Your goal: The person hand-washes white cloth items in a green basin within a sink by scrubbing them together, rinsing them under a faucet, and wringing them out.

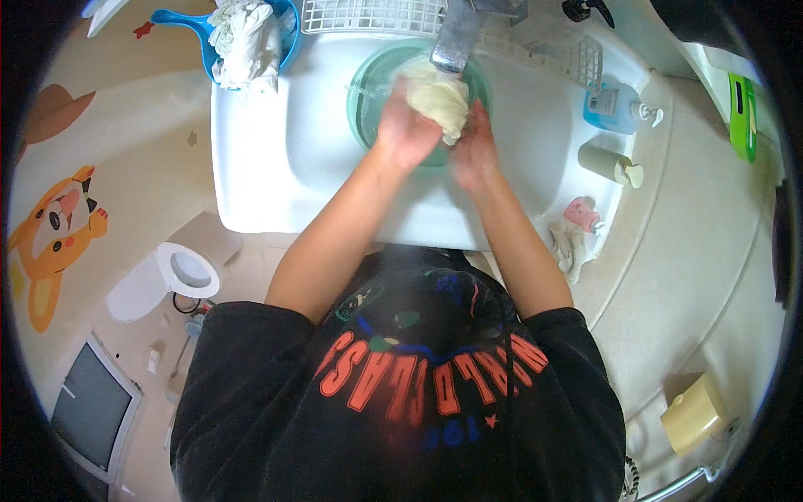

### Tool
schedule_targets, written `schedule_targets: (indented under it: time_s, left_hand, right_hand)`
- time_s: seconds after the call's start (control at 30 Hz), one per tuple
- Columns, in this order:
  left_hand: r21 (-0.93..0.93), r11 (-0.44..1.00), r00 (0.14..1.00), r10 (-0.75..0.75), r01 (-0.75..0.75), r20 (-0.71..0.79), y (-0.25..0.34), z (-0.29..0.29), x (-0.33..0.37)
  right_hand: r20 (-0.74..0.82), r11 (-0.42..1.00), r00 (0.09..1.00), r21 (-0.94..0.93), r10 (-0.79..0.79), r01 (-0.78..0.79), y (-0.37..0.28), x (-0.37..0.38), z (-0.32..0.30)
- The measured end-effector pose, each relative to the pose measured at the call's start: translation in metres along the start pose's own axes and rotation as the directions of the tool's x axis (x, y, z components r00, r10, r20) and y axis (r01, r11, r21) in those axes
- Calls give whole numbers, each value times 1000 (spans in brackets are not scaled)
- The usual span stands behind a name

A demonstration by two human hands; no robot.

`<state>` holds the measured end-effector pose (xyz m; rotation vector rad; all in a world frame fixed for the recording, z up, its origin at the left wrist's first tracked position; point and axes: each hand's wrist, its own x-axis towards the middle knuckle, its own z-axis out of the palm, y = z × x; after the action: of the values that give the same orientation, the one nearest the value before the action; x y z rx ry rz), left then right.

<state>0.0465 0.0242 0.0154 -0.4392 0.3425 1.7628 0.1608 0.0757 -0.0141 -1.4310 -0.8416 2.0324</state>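
A bunched, pale yellow cloth [440, 102] is between my two hands, beneath the grey faucet [452, 52]. My left hand [406, 130] grips its left side, palm turned up, with the fingertips partly behind the cloth. On the other side my right hand [475, 151] holds the lower right edge; motion blurs it a little. Under both hands a round, pale green basin [361, 125] rests in the white sink [322, 155]. Splashes blur the basin's left rim.
A blue dipper [180, 18] with white cloths [248, 46] stands at the sink's back left. White plastic racks [372, 15] lie behind the basin. Along the right edge are a blue pump bottle [611, 109], a pale pump bottle [604, 163], a pink bottle [579, 213] and a draped cloth [569, 251].
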Motion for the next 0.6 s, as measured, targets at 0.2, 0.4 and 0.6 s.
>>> schedule_targets:
  time_s: [0.2, 0.4, 0.6]
  left_hand:
    - [287, 944, 948, 232, -165, -216, 3, 22, -20]
    - [649, 603, 737, 669, -463, -96, 35, -19, -8]
    - [665, 699, 881, 454, -263, -130, -13, -8, 6]
  right_hand:
    - [387, 822, 900, 433, 202, -370, 1, 13, 30]
    - [361, 895, 918, 337, 164, -292, -12, 13, 50]
    - [102, 898, 981, 397, 162, -190, -9, 20, 61]
